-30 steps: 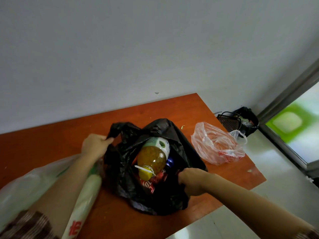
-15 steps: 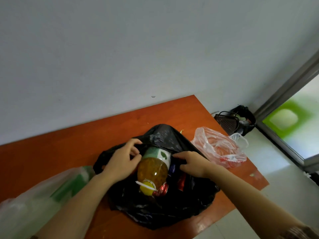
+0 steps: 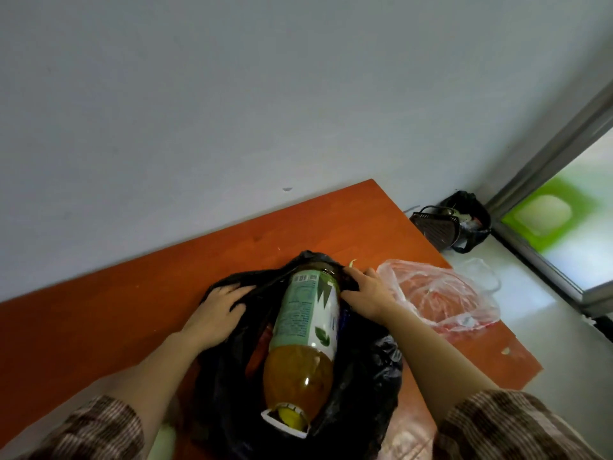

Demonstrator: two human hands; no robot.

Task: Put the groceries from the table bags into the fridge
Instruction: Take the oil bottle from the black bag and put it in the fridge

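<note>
— What's happening over there?
— Left hand point(image 3: 217, 312) grips the black bag point(image 3: 365, 370) by its rim; the bottle point(image 3: 306, 320) lies inside, cap nearest us; right hand point(image 3: 366, 293) grips the other rim; a clear bag point(image 3: 441, 293) sits near the tabletop point(image 3: 99, 327)'s right edge.

I see an orange wooden table point(image 3: 99, 327) carrying a black plastic bag point(image 3: 365, 376) lower centre, with a translucent pink plastic bag point(image 3: 438, 293) centre-right.

Bottle label point(image 3: 306, 313): fine print, barcode, nothing legible.
</note>
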